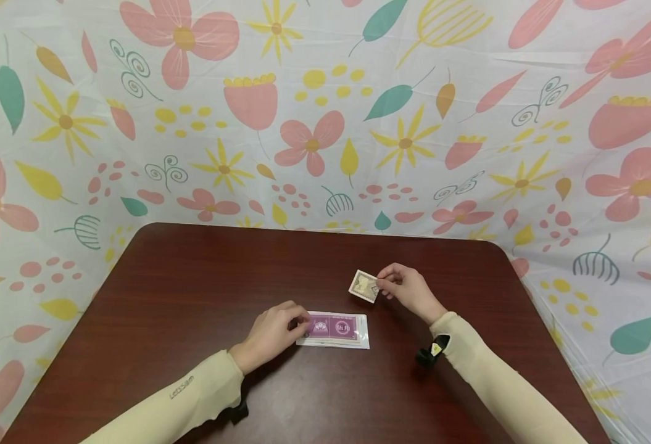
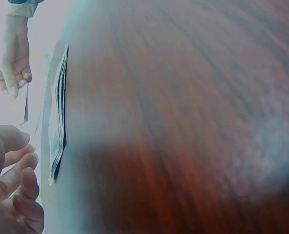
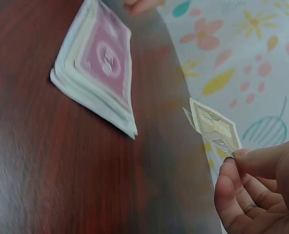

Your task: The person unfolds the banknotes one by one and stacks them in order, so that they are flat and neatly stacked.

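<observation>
My right hand [image 1: 408, 290] pinches one corner of a small folded banknote [image 1: 363, 286] between thumb and fingertips, raised above the table. The right wrist view shows the yellowish note [image 3: 215, 124] as two leaves, standing slightly apart at the fold. A flat stack of banknotes [image 1: 340, 327], purple on top with white edges beneath, lies on the table. My left hand [image 1: 275, 330] hovers at the left end of this stack, fingers loosely bent. In the left wrist view its fingertips [image 2: 29, 178] hold nothing and stay beside the stack [image 2: 59, 117], seen edge-on.
Under the hands is a dark reddish-brown wooden table [image 1: 219, 271] with rounded far corners. A white cloth [image 1: 325, 172] printed with pink, yellow and green flowers and leaves hangs behind and around it. Black wrist straps [image 1: 432, 351] show at the sleeves.
</observation>
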Available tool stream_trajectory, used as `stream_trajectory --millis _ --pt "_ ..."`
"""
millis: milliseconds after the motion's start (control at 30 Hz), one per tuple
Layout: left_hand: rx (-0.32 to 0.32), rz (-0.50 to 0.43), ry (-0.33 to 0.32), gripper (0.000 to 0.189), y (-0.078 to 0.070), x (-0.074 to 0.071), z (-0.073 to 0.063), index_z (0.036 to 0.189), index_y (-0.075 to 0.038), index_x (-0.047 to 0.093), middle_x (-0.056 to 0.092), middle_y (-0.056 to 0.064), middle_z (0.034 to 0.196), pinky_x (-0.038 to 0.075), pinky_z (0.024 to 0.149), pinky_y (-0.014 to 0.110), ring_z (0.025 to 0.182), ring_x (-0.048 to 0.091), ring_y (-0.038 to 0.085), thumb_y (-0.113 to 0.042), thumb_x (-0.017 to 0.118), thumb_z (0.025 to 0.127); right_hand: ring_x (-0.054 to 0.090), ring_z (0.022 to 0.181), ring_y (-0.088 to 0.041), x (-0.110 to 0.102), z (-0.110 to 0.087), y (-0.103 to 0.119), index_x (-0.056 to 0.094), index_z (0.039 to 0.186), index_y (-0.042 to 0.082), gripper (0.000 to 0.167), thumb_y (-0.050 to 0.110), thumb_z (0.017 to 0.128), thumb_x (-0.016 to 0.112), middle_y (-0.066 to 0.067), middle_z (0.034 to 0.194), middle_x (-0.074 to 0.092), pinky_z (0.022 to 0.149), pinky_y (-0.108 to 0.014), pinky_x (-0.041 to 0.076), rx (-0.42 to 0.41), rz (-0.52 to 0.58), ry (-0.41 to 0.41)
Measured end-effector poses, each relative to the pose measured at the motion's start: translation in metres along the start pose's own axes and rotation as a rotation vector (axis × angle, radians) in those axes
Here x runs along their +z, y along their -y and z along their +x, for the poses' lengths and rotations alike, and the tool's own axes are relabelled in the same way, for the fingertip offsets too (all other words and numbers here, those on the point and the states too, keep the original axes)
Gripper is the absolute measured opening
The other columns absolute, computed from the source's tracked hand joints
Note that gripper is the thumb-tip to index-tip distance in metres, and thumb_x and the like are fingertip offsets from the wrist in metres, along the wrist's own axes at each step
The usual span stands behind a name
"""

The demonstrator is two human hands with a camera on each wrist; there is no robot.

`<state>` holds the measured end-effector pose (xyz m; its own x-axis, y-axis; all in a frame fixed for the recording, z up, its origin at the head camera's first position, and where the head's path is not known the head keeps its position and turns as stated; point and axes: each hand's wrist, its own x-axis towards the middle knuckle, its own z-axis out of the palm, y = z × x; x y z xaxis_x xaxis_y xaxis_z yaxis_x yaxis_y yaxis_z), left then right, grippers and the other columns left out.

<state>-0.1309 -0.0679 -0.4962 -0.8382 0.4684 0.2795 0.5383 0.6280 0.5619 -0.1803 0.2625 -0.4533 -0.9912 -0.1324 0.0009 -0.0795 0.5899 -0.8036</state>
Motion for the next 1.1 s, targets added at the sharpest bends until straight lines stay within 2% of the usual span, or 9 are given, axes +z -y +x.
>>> stream_trajectory --millis 300,500,733,833,1000,1100 --pt "-0.025 -0.031 -0.030 0.005 -0.008 0.000 0.007 0.099 -0.019 0.077 0.068 -0.010 0.089 0.047 0.064 0.028 0.069 0.058 0.006 -0.019 0.078 0.094 0.068 0.071 -0.022 0.018 -0.008 0.017 0.068 0.103 0.001 0.009 0.005 0.097 0.073 -0.013 0.087 0.073 0.071 -0.047 0.060 -0.061 0.053 0.063" --pt "-0.038 -0.065 -0.079 0.006 -0.014 0.004 0.013 0.099 -0.021 0.077 0.071 -0.010 0.088 0.047 0.064 0.028 0.067 0.055 0.001 -0.020 0.080 0.093 0.068 0.069 -0.022 0.030 -0.012 0.024 0.068 0.102 0.001 0.007 0.004 0.097 0.073 -0.013 0.086 0.073 0.069 -0.043 0.061 -0.079 0.075 0.101" --pt "-0.119 -0.164 -0.122 0.005 -0.020 0.006 0.021 0.100 -0.020 0.076 0.076 -0.008 0.093 0.052 0.070 0.028 0.075 0.064 0.004 -0.020 0.077 0.095 0.069 0.072 -0.023 0.039 -0.016 0.033 0.069 0.102 0.002 0.006 0.005 0.098 0.071 -0.010 0.086 0.073 0.072 -0.048 0.061 -0.086 0.088 0.141" --pt "-0.161 -0.235 -0.123 0.008 -0.021 0.006 0.024 0.103 -0.017 0.076 0.077 -0.005 0.094 0.053 0.069 0.028 0.075 0.065 0.006 -0.021 0.076 0.096 0.070 0.073 -0.024 0.042 -0.017 0.035 0.069 0.102 0.004 0.006 0.007 0.098 0.072 -0.009 0.087 0.074 0.072 -0.045 0.061 -0.103 0.080 0.157" --pt "-0.181 -0.331 -0.118 0.011 -0.019 0.007 0.025 0.104 -0.012 0.076 0.077 0.000 0.093 0.054 0.070 0.028 0.076 0.066 0.009 -0.019 0.076 0.096 0.071 0.075 -0.027 0.046 -0.018 0.038 0.069 0.103 0.005 0.007 0.009 0.098 0.072 -0.009 0.087 0.075 0.070 -0.036 0.060 -0.125 0.076 0.175" --pt "-0.202 -0.365 -0.108 0.012 -0.019 0.007 0.025 0.104 -0.010 0.076 0.077 0.001 0.092 0.054 0.071 0.029 0.076 0.067 0.010 -0.020 0.076 0.096 0.072 0.076 -0.024 0.047 -0.019 0.041 0.069 0.103 0.006 0.006 0.009 0.099 0.072 -0.006 0.087 0.074 0.070 -0.033 0.060 -0.126 0.075 0.180"
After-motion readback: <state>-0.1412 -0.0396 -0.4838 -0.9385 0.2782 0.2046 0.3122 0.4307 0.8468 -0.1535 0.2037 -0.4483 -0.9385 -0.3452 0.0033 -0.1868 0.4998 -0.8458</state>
